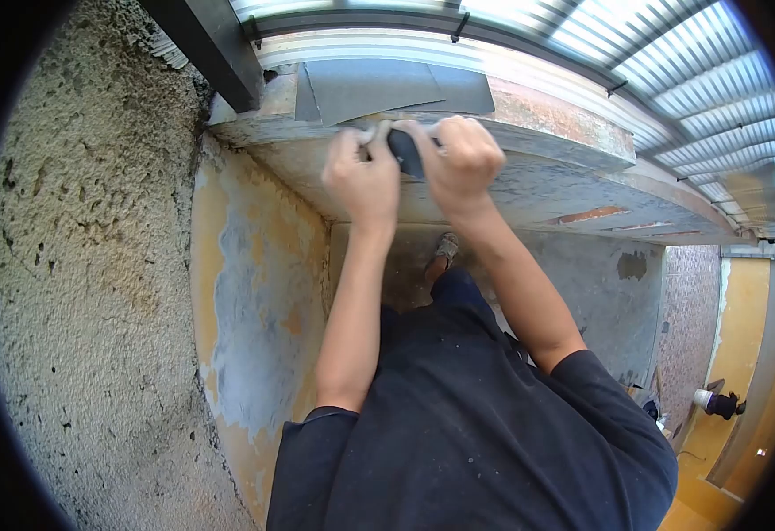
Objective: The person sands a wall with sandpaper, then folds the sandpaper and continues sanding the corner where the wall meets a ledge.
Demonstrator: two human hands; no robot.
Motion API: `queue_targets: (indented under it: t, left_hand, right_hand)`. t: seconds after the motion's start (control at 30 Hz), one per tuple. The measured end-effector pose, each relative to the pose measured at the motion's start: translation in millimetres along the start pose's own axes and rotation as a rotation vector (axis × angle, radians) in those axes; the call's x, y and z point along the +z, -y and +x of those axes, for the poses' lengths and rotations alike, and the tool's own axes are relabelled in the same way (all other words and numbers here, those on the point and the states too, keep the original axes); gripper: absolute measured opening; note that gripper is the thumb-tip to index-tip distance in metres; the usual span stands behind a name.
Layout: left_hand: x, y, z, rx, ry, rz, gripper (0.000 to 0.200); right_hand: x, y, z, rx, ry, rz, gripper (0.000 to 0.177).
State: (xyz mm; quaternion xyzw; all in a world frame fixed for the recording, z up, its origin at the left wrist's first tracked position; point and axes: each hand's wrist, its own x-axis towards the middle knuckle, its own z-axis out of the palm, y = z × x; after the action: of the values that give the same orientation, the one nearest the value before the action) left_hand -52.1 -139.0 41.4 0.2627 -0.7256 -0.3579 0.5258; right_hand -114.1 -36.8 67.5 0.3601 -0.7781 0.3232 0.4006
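Both my hands are raised in front of me at the edge of a wall ledge [573, 124], closed on a small dark piece of sandpaper [408, 156]. My left hand [362, 177] pinches its left side, with thumb and fingers near the top edge. On the other side, my right hand [461, 164] grips it with curled fingers. Part of the piece is hidden behind the fingers. Larger dark grey sheets [387, 87], which look like sandpaper too, lie overlapping on the ledge just beyond my hands.
Rough plaster wall [95, 265] rises on my left, beside a patchy yellow and grey wall [254, 301]. A dark metal post [215, 53] stands at the ledge's left end. Corrugated translucent sheeting [653, 53] is beyond. A white and dark container [715, 403] is at lower right.
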Motion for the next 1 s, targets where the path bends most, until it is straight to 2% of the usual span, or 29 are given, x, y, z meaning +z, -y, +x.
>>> queue_targets:
  t: [0.17,0.27,0.33,0.43,0.5,0.6,0.7,0.77,0.8,0.9,0.93,1.0]
  left_hand:
    - [7,-12,-5,-0.012,0.062,-0.074,0.022]
    - [-9,5,9,-0.022,-0.017,-0.015,0.022]
    - [-11,10,13,-0.033,-0.071,-0.003,0.025]
    - [0,-3,3,-0.052,-0.029,-0.006,0.025]
    - [8,-14,-3,0.057,0.026,-0.054,0.023]
    - [4,-9,-4,0.024,0.044,-0.066,0.023]
    - [-12,12,14,0.083,-0.048,0.024,0.024]
    - [-22,18,22,-0.074,-0.037,0.052,0.024]
    - [-18,16,21,-0.037,-0.062,0.056,0.024]
    - [0,-6,4,-0.045,0.004,-0.077,0.025]
    - [1,-14,-1,-0.031,0.106,-0.045,0.021]
    - [5,-17,-2,-0.012,0.095,-0.097,0.02]
  right_hand:
    - [-17,-5,-1,0.08,0.015,-0.044,0.031]
    - [7,12,5,0.006,-0.033,0.048,0.032]
    - [13,18,3,0.035,-0.004,0.046,0.03]
    - [-5,4,3,0.064,-0.003,0.003,0.03]
    - [-14,-5,3,0.052,0.014,-0.01,0.03]
    - [-12,-6,-1,0.108,-0.013,-0.035,0.031]
    - [15,18,6,0.035,-0.005,0.053,0.03]
    - [17,26,10,0.018,0.001,0.043,0.031]
    - [15,23,10,0.036,0.01,0.06,0.031]
    - [-10,4,5,0.043,0.027,-0.001,0.03]
    - [-20,-5,1,0.073,0.01,-0.013,0.03]
    - [-20,-10,1,0.092,-0.005,-0.028,0.028]
